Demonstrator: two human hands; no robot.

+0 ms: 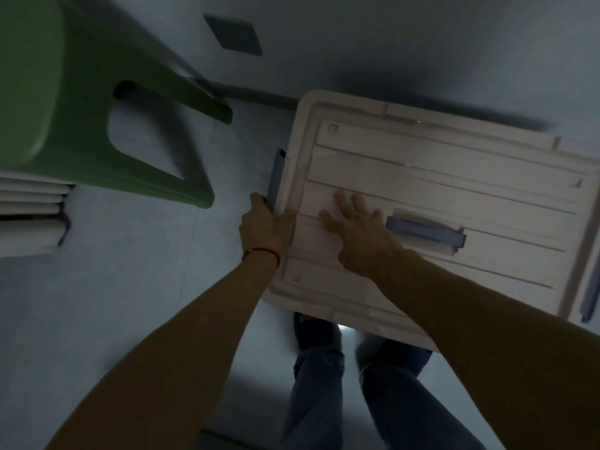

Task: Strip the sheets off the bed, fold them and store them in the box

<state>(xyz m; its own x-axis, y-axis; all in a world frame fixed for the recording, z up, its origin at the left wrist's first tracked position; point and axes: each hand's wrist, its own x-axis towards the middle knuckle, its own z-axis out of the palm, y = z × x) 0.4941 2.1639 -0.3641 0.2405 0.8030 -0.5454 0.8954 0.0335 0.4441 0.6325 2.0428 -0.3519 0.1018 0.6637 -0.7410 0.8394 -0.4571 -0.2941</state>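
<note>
pressing our right hand (352, 224) flat on the white ribbed plastic lid (454, 196) of the storage box, steadying it; left hand (264, 222) grips the blue side latch (276, 180) at its edge, likely working it. sheets unseen.

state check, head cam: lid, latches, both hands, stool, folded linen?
box lid: on the box, lying flat
side latch: swung up, gripped at its lower end
top handle: lying flat
left hand: grips the side latch
right hand: flat, pressing the lid
green stool: upright on the floor
folded sheets: stacked, left edge
</note>
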